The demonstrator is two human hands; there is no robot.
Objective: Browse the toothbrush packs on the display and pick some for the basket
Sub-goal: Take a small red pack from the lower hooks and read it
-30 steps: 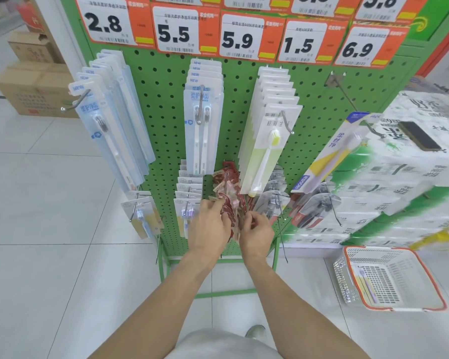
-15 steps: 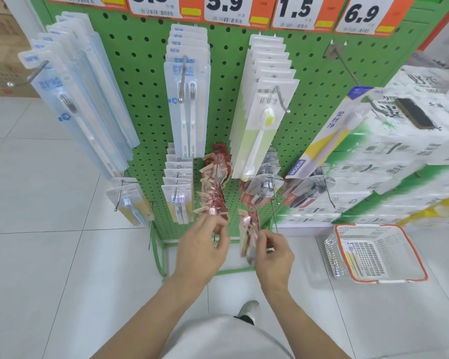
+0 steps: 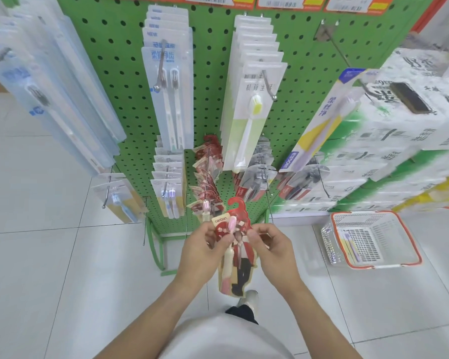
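Note:
A red toothbrush pack (image 3: 240, 257) with a pink-headed brush and a hook-shaped top hangs between my hands, off the rack. My left hand (image 3: 201, 251) pinches its upper left edge and my right hand (image 3: 271, 251) pinches its right edge. Behind it, more red packs (image 3: 208, 177) hang on a low hook of the green pegboard display (image 3: 213, 73). The white basket (image 3: 371, 239) with orange rim stands on the floor at the right, with a purple toothbrush pack (image 3: 349, 244) lying inside.
Blue packs (image 3: 49, 94), twin-brush packs (image 3: 170, 81) and yellow-green packs (image 3: 254, 104) hang higher on the pegboard. Stacked white and green cartons (image 3: 399, 141) stand to the right. Bare hook ends stick out toward me. My shoe (image 3: 249, 299) is on the tiled floor.
Both hands have drawn back from the low hook. One red pack has come off the hook and now faces me, held by both hands. The view has tilted down.

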